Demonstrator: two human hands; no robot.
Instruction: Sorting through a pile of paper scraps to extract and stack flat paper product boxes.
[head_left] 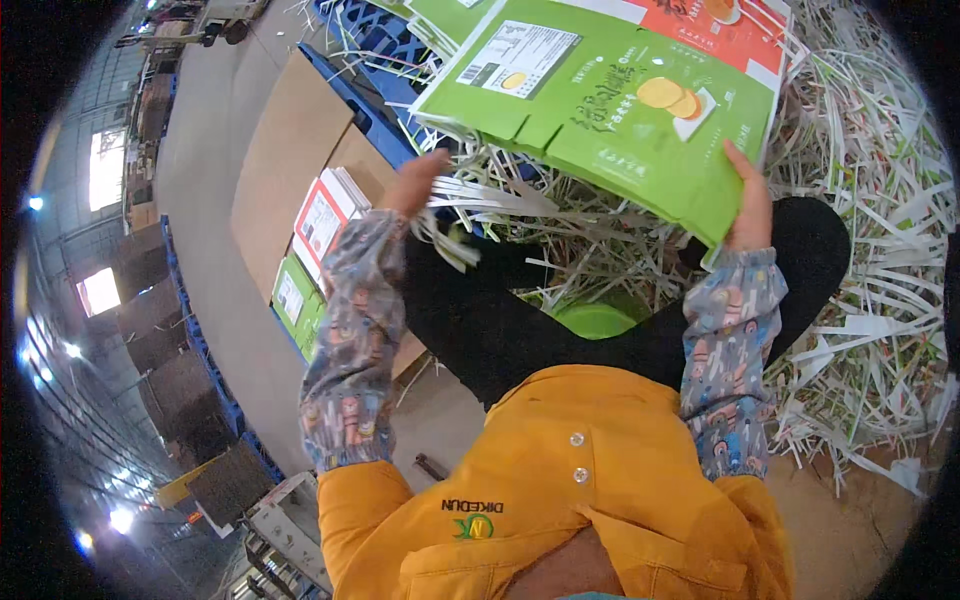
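Observation:
A stack of flat printed carton sheets (600, 140), green with a red section at the far end, lies tilted above my lap. My right hand (750, 205) grips its near right corner, thumb on top and the other fingers hidden beneath. At the stack's left edge my left hand (415, 185) is closed, slightly blurred, with a bunch of thin white paper strips (450, 243) dangling beside it. More strips hang from the sheets' near left edge. Patterned sleeve covers are on both my forearms.
Heaps of shredded paper strips (860, 240) spread on the right and under the sheets. A blue plastic pallet (370, 120) stands at the far left. Beside it, cardboard (285, 150) bears smaller stacks of red-and-white cartons (325, 225) and green cartons (298, 300). Something round and green (597, 319) shows between my legs.

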